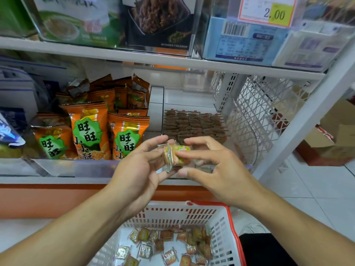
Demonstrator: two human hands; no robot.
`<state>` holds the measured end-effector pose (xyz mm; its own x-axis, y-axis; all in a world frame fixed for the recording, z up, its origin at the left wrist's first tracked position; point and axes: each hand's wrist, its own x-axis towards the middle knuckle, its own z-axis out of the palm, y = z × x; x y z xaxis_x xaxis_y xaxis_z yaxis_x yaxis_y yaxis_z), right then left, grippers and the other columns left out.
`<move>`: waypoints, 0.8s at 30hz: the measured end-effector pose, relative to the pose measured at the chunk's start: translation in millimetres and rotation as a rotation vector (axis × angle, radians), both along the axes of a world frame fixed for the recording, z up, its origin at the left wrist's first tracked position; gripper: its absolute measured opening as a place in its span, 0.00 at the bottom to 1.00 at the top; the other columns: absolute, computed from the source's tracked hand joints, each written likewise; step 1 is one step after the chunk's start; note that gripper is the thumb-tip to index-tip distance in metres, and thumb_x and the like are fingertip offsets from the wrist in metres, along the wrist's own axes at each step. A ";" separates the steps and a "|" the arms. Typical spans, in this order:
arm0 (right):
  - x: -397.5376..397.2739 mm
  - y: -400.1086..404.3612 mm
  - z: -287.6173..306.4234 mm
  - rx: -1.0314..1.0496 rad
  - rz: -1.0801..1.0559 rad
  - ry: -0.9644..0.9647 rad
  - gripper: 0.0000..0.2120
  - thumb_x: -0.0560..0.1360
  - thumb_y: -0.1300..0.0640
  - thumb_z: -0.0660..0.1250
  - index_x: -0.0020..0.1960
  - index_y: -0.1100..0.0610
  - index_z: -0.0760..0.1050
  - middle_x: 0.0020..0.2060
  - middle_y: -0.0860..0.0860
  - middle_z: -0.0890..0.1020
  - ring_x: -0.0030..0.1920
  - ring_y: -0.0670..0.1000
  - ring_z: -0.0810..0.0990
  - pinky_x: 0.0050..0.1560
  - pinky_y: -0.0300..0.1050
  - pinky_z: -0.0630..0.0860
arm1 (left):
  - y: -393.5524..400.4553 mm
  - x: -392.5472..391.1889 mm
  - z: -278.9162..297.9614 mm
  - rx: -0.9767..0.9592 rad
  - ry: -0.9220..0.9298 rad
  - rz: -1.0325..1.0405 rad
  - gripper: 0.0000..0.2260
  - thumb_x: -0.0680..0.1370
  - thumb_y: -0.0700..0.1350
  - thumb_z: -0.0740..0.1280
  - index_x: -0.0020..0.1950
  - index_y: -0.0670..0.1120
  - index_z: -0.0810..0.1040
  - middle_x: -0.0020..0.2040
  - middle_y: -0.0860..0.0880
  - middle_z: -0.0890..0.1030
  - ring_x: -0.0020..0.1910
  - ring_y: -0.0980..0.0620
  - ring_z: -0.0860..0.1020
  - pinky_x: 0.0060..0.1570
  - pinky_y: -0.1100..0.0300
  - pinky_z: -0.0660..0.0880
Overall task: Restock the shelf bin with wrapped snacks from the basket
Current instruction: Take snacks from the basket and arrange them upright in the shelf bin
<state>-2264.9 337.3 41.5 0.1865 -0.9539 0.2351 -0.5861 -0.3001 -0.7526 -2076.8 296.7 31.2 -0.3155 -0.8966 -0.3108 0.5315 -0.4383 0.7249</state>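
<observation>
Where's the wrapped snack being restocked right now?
Head view, centre: the wrapped snack is held between the left hand and right hand, in front of the clear shelf bin, above the basket.

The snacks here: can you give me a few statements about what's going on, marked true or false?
1. Both hands, left and right, hold one wrapped snack. True.
2. The basket is empty. False: loose wrapped snacks lie in it.
3. Orange bags sit left of the bin. True.
4. The bin holds nothing. False: rows of brown snacks fill its back.
5. The price tag reads 5.00. False: it reads 2.00.
</observation>
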 end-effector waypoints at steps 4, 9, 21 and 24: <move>2.1 -1.7 -0.5 0.038 -0.056 -0.096 0.17 0.73 0.57 0.77 0.58 0.42 0.81 0.56 0.41 0.79 0.56 0.45 0.80 0.51 0.44 0.81 | 1.6 0.5 0.6 -0.042 -0.032 -0.026 0.15 0.83 0.31 0.56 0.63 0.41 0.79 0.58 0.43 0.86 0.56 0.43 0.85 0.50 0.47 0.84; 4.9 -5.6 -5.0 0.242 -0.146 -0.396 0.20 0.66 0.61 0.82 0.54 0.50 0.80 0.43 0.47 0.83 0.40 0.46 0.81 0.42 0.42 0.81 | 3.9 -1.7 1.5 -0.062 -0.024 -0.028 0.14 0.82 0.31 0.58 0.61 0.41 0.79 0.57 0.42 0.86 0.54 0.44 0.86 0.45 0.52 0.85; -1.0 -7.9 -0.3 0.410 -0.104 -0.601 0.13 0.73 0.67 0.73 0.56 0.60 0.76 0.43 0.55 0.86 0.44 0.55 0.85 0.49 0.47 0.80 | 5.1 1.1 -4.3 -0.164 -0.210 0.026 0.12 0.80 0.38 0.69 0.62 0.47 0.78 0.49 0.49 0.88 0.50 0.50 0.86 0.46 0.60 0.83; -2.0 -9.3 2.8 0.442 -0.092 -0.659 0.18 0.74 0.70 0.71 0.62 0.58 0.75 0.47 0.58 0.86 0.45 0.56 0.84 0.52 0.50 0.79 | 4.5 2.9 -6.0 -0.157 -0.279 0.032 0.09 0.78 0.42 0.72 0.57 0.43 0.81 0.48 0.44 0.88 0.44 0.51 0.86 0.45 0.59 0.83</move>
<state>-2266.9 328.0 44.3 0.0570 -0.9894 -0.1337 0.0129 0.1346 -0.9908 -2073.9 301.3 25.2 -0.2087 -0.9485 -0.2384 0.3143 -0.2959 0.9020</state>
